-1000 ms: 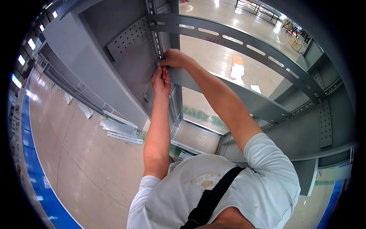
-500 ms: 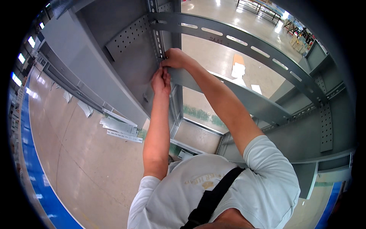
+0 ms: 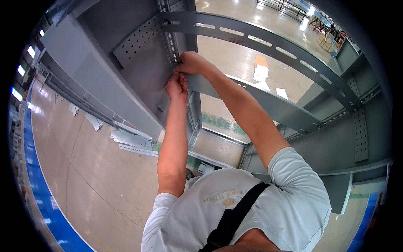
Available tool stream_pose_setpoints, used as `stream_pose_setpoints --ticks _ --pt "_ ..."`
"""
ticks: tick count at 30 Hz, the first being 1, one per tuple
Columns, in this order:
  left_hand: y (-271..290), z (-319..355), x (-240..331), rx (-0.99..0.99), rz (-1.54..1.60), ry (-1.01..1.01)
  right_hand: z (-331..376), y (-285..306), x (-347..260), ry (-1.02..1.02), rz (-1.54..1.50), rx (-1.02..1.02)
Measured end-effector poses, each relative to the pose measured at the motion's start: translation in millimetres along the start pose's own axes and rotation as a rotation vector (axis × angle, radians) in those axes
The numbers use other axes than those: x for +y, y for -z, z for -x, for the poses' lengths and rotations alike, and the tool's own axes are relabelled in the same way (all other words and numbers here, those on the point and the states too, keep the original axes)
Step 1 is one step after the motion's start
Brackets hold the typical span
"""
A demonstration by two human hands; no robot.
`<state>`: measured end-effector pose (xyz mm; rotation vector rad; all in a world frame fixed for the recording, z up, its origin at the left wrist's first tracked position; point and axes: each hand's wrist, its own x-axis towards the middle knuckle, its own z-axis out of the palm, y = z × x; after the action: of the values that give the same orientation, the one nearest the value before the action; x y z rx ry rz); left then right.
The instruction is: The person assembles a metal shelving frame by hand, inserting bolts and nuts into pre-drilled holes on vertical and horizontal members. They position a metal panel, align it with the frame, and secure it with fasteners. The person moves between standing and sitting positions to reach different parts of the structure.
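Note:
My left hand [image 3: 177, 86] and my right hand [image 3: 191, 63] reach out to one spot on a grey metal rack. There a slanting grey crossbar [image 3: 268, 105] meets a perforated upright [image 3: 170, 40]. The left hand is closed around the bar's end from below. The right hand sits just above it, fingers curled over the joint against the upright. Anything small between the fingers is hidden. A second, slotted grey bar [image 3: 273, 44] runs across above both hands.
Perforated grey panels [image 3: 134, 46] and a side plate [image 3: 361, 134] belong to the rack. Loose grey metal strips [image 3: 132, 140] lie on the glossy floor to the left, near a blue floor stripe [image 3: 40, 197]. Cardboard and white sheets [image 3: 262, 71] lie beyond the rack.

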<state>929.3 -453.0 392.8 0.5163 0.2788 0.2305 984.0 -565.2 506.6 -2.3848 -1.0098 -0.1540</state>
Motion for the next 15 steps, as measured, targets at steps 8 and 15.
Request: stream_pose_setpoints --ticks 8,15 --pt "4.3 31.3 -9.0 0.032 0.02 -0.123 -3.4 0.7 3.1 -0.032 0.009 -0.044" --pt "-18.7 35.5 -0.4 0.054 -0.017 -0.322 -6.8 -2.6 2.1 -0.036 -0.006 -0.042"
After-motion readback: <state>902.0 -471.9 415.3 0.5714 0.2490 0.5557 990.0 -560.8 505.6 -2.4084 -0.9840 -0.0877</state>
